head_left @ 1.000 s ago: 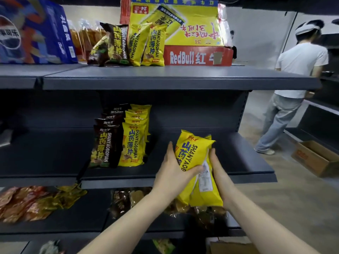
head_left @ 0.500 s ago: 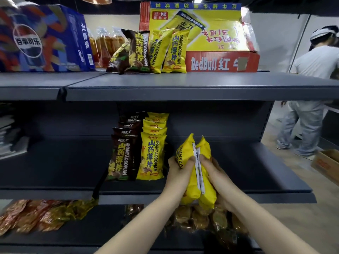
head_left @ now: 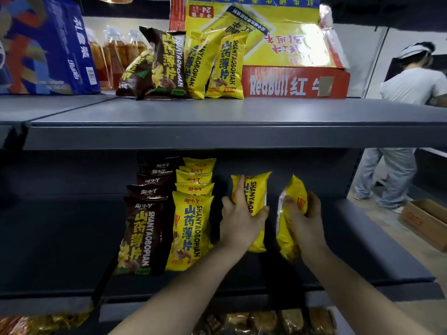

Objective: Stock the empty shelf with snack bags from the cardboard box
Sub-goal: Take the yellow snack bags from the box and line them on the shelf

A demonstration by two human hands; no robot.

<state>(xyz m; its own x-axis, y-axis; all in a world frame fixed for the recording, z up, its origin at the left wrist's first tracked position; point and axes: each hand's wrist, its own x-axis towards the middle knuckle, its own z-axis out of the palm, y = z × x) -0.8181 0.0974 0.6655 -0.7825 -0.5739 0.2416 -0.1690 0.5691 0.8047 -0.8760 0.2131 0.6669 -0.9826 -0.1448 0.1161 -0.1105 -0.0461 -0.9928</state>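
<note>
Now split apart from the earlier two-bag stack, left hand fingers clamping one yellow foil snack bag, right hand fingers gripping another, both over the dark grey metal shelf, likely starting a new row.

Dark grey, plain, on the middle shelf and the top shelf. Bright yellow with blue lettering on the snack bag in the left hand; yellow with a silvery edge on the second bag in the right hand. Yellow with blue characters along the row of yellow bags. Dark brown with yellow characters and white print along the row of brown bags. Red with white letters below, yellow above, on the RedBull carton. Deep blue with orange and white patches on the blue carton. Amber in the bottles. Plain tan on the cardboard box.
</note>
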